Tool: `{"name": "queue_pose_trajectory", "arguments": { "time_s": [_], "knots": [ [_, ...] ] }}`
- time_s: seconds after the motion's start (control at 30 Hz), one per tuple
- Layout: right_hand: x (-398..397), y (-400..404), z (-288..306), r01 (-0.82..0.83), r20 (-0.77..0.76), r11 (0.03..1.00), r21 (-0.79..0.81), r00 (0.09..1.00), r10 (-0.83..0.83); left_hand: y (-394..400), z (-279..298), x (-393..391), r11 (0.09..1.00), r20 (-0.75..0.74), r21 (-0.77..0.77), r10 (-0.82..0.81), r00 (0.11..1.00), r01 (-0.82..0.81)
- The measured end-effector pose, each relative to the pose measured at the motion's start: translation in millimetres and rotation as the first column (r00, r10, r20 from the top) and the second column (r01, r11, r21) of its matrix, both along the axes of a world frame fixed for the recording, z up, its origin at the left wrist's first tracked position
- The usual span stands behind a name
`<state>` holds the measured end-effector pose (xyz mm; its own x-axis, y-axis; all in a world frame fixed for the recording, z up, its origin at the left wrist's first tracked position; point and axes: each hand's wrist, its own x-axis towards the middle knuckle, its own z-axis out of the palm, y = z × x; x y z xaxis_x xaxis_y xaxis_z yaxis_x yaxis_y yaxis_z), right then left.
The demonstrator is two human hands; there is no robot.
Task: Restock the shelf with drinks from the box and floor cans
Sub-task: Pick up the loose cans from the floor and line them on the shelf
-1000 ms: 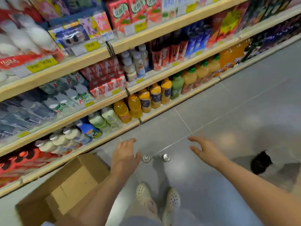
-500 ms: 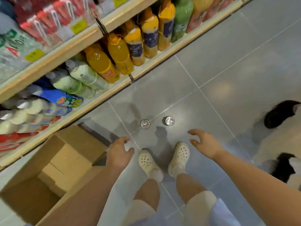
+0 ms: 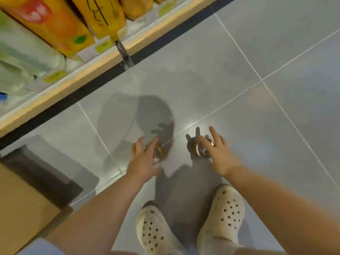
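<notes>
Two gold cans stand upright on the grey tiled floor, seen from above by their silver tops. My left hand [image 3: 144, 159] hovers over the left can [image 3: 157, 153], fingers spread around its top, partly hiding it. Spread the same way, my right hand [image 3: 219, 153] is over the right can [image 3: 202, 150]. Neither can is lifted; I cannot tell whether the fingers touch them. The cardboard box [image 3: 22, 208] sits at the lower left. The bottom shelf [image 3: 60, 89] runs along the upper left, with orange and pale drink bottles [image 3: 55, 24] on it.
My two feet in cream perforated clogs [image 3: 222, 218] stand just behind the cans. A metal shelf bracket [image 3: 125, 54] sticks out at the shelf edge. Yellow price tags line the shelf lip. Grey floor tiles [image 3: 276, 61] stretch to the right.
The view has dropped close to the floor. Both hands have moved forward and down from beside my feet until they are over the two cans.
</notes>
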<state>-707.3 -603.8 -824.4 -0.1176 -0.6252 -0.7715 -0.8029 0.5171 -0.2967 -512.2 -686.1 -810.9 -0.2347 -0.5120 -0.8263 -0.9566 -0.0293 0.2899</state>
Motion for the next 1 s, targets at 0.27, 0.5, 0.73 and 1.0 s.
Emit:
{"name": "queue_pose_trajectory", "arguments": {
  "time_s": [0.27,0.5,0.73,1.0],
  "knots": [
    [3,5,-61,-0.075,-0.075,0.97,-0.232,0.995,0.059,1,-56,-6,0.922,0.174,-0.148,-0.332,0.927,0.358],
    [-1,-16,-31,-0.051,-0.071,0.994,-0.098,0.996,0.044,-13,-34,-4,0.958,0.11,-0.163,-0.222,0.969,0.238],
    [-20,-36,93,0.539,0.159,0.841,0.048,0.827,-0.54,-25,83,-5,0.929,-0.075,0.0,0.37,0.926,-0.371],
    [-52,-11,301,0.861,0.443,0.482,0.164,0.372,-0.816,-15,288,-49,0.9,-0.302,-0.082,0.386,0.872,-0.427]
  ]
}}
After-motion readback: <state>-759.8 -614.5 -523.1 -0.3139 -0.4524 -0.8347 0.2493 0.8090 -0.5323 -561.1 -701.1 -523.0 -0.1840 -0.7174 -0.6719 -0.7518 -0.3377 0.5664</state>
